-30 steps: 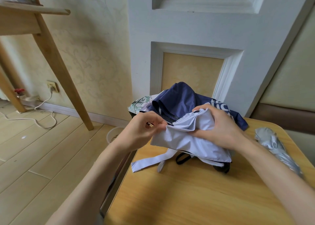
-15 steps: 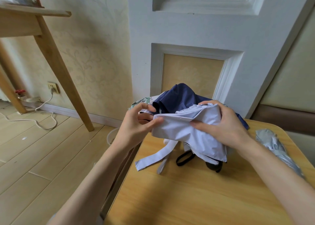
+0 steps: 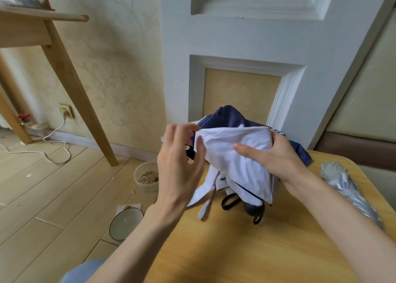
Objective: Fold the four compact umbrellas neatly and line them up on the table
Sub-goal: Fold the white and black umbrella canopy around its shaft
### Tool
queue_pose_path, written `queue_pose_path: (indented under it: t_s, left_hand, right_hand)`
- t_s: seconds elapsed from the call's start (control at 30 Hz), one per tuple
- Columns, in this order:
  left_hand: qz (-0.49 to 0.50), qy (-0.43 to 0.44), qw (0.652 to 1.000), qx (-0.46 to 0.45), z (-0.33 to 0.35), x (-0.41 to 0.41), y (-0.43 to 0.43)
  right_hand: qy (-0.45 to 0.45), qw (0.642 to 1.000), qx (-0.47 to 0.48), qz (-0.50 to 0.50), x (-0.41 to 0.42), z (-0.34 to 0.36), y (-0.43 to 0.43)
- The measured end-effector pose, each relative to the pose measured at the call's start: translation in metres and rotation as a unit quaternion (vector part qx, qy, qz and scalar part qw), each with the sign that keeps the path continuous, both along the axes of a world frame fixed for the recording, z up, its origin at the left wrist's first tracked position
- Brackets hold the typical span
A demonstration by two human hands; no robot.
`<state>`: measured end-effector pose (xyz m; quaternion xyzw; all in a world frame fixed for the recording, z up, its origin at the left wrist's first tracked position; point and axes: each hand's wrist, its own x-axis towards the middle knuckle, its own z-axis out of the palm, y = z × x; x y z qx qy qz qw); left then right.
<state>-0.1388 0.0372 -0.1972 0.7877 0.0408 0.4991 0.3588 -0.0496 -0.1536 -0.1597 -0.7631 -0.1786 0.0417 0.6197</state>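
White umbrella [image 3: 235,160] clasped round its canopy by right hand [image 3: 278,160], over table [image 3: 235,250]; left hand [image 3: 180,160] beside that clasp, thumb on fabric, pinch or mere touch unclear. Risk of uneven bunching from loose strap [image 3: 205,199] dangling below grip. Down left of grip, tub [image 3: 137,175] holding grain [image 3: 147,176].

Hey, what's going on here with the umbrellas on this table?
A person is folding a white umbrella over the table. The right hand grips its canopy, thumb across the front. The left hand is at the fabric's left edge; whether it pinches is unclear. The strap hangs loose and the black handle points down. A navy umbrella sits bunched behind, and a silver umbrella lies rolled at the right.
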Motion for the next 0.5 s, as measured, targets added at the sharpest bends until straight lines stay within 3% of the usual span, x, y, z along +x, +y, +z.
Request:
queue_pose_path:
  t_s: [0.07, 0.13, 0.2, 0.4, 0.5]
  left_hand:
    - [-0.071, 0.050, 0.996, 0.024, -0.003, -0.005, -0.019]
    - [-0.143, 0.161, 0.977, -0.008, -0.009, -0.006, -0.032]
    - [-0.199, 0.213, 0.955, -0.046, -0.015, -0.003, -0.036]
    - [-0.278, 0.185, 0.921, -0.199, -0.027, 0.008, -0.035]
    - [-0.281, 0.170, 0.917, -0.225, -0.029, 0.007, -0.039]
  right_hand:
    - [0.005, 1.000, 0.019, -0.016, -0.002, 0.001, 0.007]
    - [0.015, 0.999, 0.035, -0.024, -0.005, 0.002, 0.015]
    - [0.028, 0.997, 0.058, -0.031, -0.008, 0.002, 0.023]
    - [0.042, 0.992, 0.087, -0.076, -0.010, 0.000, 0.042]
    - [0.044, 0.988, 0.088, -0.115, -0.009, 0.002, 0.051]
